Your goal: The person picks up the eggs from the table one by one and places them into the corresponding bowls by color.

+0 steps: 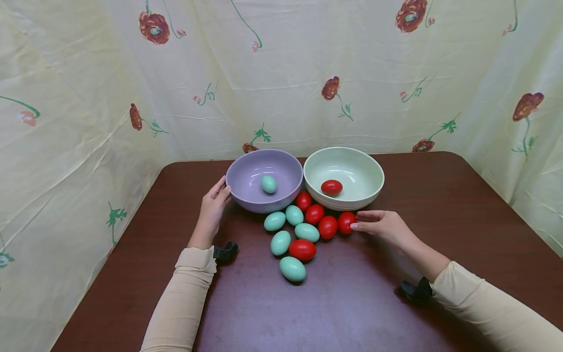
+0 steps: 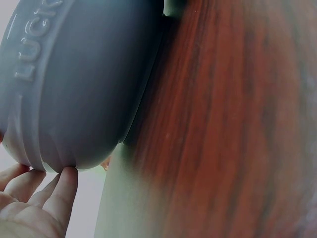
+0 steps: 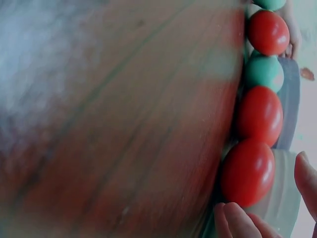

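Note:
My left hand (image 1: 213, 208) rests its fingertips against the left outer side of a purple bowl (image 1: 237, 194). In the left wrist view its fingers (image 2: 63, 196) touch the bowl's wall below raised letters. One mint-green egg (image 1: 269, 184) lies inside this bowl. At the right, my right hand (image 1: 384, 227) reaches with spread fingers to the rightmost red egg (image 1: 346, 223). The right wrist view has fingertips (image 3: 237, 218) at that egg's edge, while another digit stands apart from it. Just behind is a pale green bowl (image 1: 374, 182) with one red egg (image 1: 332, 187) in it.
Several loose eggs lie clustered before the bowls, among them a mint-green egg (image 1: 292, 269) nearest the front and a red egg (image 1: 302, 250). The bowls stand side by side near the back edge of the brown table (image 1: 255, 313). A flowered curtain (image 1: 281, 88) hangs behind.

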